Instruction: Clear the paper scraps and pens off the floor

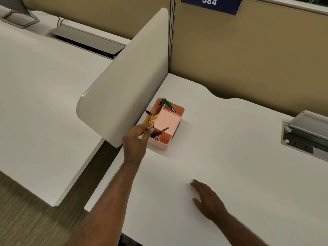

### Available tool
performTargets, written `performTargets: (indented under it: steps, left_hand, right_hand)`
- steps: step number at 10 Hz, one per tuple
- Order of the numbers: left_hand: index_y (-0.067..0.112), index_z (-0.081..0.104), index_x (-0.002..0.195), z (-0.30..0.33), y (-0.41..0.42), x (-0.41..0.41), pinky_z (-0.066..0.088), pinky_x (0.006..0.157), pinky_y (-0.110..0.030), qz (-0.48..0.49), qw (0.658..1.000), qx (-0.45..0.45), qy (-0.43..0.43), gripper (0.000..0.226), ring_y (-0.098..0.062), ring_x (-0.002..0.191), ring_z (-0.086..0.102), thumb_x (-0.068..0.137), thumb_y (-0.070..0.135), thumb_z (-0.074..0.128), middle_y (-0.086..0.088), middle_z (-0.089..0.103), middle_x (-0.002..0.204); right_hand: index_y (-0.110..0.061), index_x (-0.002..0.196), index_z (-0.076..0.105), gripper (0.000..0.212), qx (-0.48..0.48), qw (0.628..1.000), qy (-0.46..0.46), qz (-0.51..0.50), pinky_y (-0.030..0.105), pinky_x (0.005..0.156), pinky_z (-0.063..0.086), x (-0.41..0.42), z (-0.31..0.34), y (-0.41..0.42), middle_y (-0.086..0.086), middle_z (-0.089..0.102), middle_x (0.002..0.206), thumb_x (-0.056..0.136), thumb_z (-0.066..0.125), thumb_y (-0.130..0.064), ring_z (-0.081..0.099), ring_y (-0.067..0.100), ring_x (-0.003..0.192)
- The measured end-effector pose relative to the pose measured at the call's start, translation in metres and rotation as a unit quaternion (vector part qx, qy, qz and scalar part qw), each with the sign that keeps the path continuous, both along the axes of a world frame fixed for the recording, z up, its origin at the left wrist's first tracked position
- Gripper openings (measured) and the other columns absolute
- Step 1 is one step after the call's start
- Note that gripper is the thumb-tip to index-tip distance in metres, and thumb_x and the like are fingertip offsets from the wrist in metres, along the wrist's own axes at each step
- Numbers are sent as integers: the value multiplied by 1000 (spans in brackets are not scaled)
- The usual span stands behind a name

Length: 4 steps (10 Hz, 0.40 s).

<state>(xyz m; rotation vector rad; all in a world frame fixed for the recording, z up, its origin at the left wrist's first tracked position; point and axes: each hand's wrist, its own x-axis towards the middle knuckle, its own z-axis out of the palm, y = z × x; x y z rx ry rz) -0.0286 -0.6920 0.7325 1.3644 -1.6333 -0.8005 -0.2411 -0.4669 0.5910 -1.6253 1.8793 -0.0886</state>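
Observation:
A pink desk organizer (175,117) sits on the white desk (221,157) beside a cream divider panel. It holds several pens, a green marker (168,104), bright highlighters and a pink note pad. My left hand (135,142) is at the organizer's near left corner, its fingers closed around a bunch of pens (160,131) whose tips rest in the front compartment. My right hand (206,198) lies flat on the desk nearer me, fingers spread, holding nothing. No paper scraps show.
The cream divider panel (127,77) stands just left of the organizer. A second white desk (44,103) lies to the left across a carpeted gap (26,219). A grey cable tray (305,137) is at the right edge. Tan partition walls stand behind.

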Motion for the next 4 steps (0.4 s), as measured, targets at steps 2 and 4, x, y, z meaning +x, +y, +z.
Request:
performTargets:
  steps: [2, 4]
  left_hand:
    - [15, 71, 109, -31, -6, -12, 55, 90, -44, -19, 997, 53, -62, 24, -11, 101, 62, 84, 15, 71, -2, 72, 107]
    - [15, 60, 125, -35, 19, -10, 45, 98, -39, 8, 988, -13, -151, 39, -24, 119, 55, 86, 15, 69, -8, 64, 125]
  right_hand:
    - [-28, 145, 31, 57, -36, 999, -6, -35, 23, 111, 21, -4, 11, 4, -12, 23, 154, 92, 54, -31, 26, 11, 141]
    - [-26, 143, 37, 58, -124, 991, 10, -54, 30, 111, 25, -13, 19, 10, -6, 33, 152, 89, 59, -28, 33, 17, 139]
